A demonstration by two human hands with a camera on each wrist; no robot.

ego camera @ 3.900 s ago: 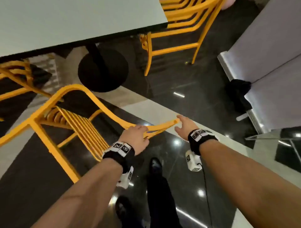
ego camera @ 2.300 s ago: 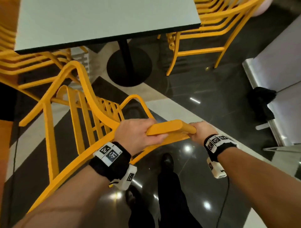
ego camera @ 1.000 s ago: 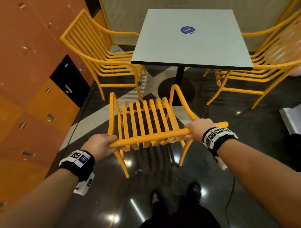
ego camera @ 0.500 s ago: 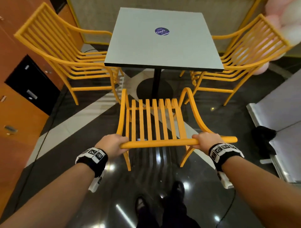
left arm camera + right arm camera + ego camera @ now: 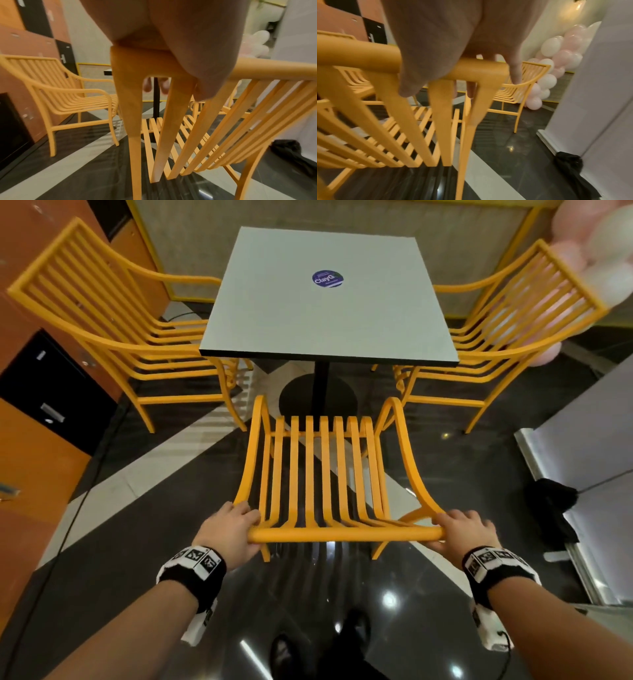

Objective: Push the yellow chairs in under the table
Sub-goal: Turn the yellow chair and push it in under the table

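Note:
A yellow slatted chair (image 5: 322, 474) stands upright in front of me, squared up to the near edge of the grey square table (image 5: 325, 299). Its front stops short of the table's edge. My left hand (image 5: 229, 530) grips the left end of its top rail (image 5: 342, 534). My right hand (image 5: 460, 529) grips the right end. In the left wrist view the thumb (image 5: 202, 56) wraps the rail (image 5: 274, 70) from below. In the right wrist view the fingers (image 5: 513, 67) curl over the rail's corner (image 5: 481, 70). Two more yellow chairs stand at the table's left (image 5: 113, 326) and right (image 5: 507, 326) sides.
Orange and black lockers (image 5: 44, 412) line the left wall. A white partition (image 5: 589, 474) with a black bag (image 5: 551, 508) at its foot stands to the right. Pink and white balloons (image 5: 556, 56) sit at the far right. The table's black pedestal base (image 5: 318, 398) lies under the table.
The chair was lying tipped to the left; I lifted and turned it upright. It now faces the table squarely and has moved closer to it, both hands still on the rail.

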